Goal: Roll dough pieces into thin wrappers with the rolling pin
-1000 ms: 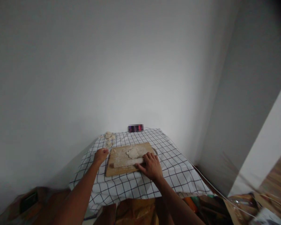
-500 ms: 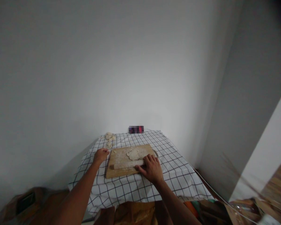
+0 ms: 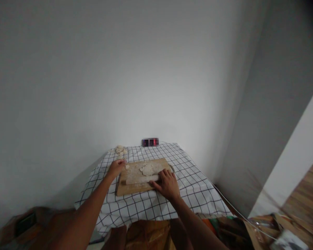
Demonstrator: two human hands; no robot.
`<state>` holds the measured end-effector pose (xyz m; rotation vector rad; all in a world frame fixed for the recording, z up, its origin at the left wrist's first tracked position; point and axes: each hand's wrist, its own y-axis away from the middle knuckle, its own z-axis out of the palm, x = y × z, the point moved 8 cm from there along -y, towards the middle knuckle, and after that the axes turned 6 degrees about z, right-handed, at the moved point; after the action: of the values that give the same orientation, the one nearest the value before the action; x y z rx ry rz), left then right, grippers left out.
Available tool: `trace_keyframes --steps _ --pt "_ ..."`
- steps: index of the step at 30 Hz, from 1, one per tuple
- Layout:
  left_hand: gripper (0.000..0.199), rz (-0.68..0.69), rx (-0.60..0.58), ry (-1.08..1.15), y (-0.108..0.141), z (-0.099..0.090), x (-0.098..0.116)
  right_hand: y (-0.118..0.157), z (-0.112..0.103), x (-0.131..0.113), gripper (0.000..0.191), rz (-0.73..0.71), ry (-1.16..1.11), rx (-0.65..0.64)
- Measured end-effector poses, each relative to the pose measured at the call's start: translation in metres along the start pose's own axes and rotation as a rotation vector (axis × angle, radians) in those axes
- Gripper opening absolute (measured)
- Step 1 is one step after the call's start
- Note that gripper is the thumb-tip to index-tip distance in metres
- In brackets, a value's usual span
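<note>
A flour-dusted rolling pin (image 3: 142, 179) lies across the near part of a wooden cutting board (image 3: 125, 190). My right hand (image 3: 168, 184) is closed around the pin's right end, thumb along its near side. Behind the pin, a flattened, ragged-edged piece of dough (image 3: 147, 169) rests on the board. My left hand (image 3: 117, 167) hovers at the board's far left corner with its fingertips pinched together; what they hold, if anything, is too small to make out. Just right of those fingertips, a small dough bit (image 3: 127, 167) sits on the board.
Loose dough scraps (image 3: 120, 150) are heaped at the table's far left. A black-and-white checked cloth (image 3: 135, 207) covers the table. Against the wall stands a small blurred-out dark object (image 3: 150, 142). A white cable (image 3: 231, 204) runs down past the right side; bags (image 3: 232, 233) lie at lower right.
My left hand has moved forward and right to the board's corner. My right hand stays on the rolling pin, which keeps its place on the board. The view has shifted slightly.
</note>
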<state>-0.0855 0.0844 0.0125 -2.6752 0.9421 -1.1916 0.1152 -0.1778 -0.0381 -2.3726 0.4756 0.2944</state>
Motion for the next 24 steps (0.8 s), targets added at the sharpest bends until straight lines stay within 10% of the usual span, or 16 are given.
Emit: trace_keyframes --steps 9,17,24 --pt "0.034 0.291 -0.2 -0.236 0.032 0.046 0.082 -0.043 0.004 0.008 0.052 0.145 0.009 -0.118" --pt "0.047 0.373 -0.093 -0.432 0.025 0.083 0.072 -0.082 0.038 0.02 0.041 0.106 0.118 -0.261" --pt "0.053 0.227 -0.185 -0.5 -0.029 0.096 0.065 -0.122 0.068 0.034 0.046 0.178 0.136 -0.403"
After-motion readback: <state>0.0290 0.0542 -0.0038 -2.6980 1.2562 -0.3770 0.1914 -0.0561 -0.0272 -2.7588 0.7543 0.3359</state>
